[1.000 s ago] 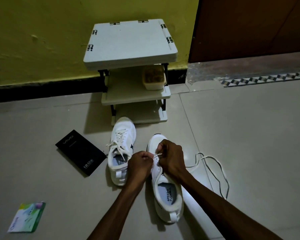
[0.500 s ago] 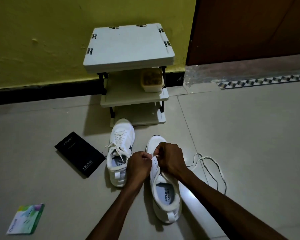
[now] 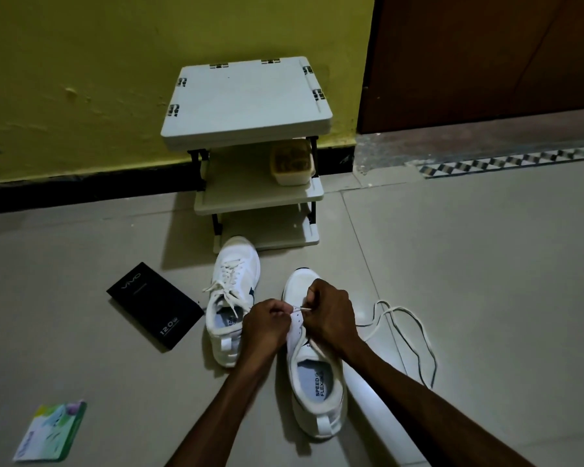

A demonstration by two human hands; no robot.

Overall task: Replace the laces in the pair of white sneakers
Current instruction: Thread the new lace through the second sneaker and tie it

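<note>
Two white sneakers stand on the tiled floor, toes pointing away from me. The left sneaker (image 3: 231, 298) is laced, with its bow ends loose. The right sneaker (image 3: 314, 375) lies under both hands. My left hand (image 3: 267, 326) and my right hand (image 3: 329, 315) each pinch a thin white lace end (image 3: 297, 309) stretched between them over the eyelets. The rest of that white lace (image 3: 405, 335) trails in loops on the floor to the right of the shoe. My hands hide the eyelet area.
A small white three-tier shelf (image 3: 246, 102) stands against the yellow wall, with a plastic container (image 3: 292, 163) on its middle tier. A black box (image 3: 155, 305) lies left of the sneakers. A green and white packet (image 3: 49, 431) lies at the lower left. A brown door (image 3: 486, 59) is at upper right.
My hands have stayed over the right sneaker's eyelets, still pinching the lace. The view has tilted slightly, so everything sits a little lower in the frame.
</note>
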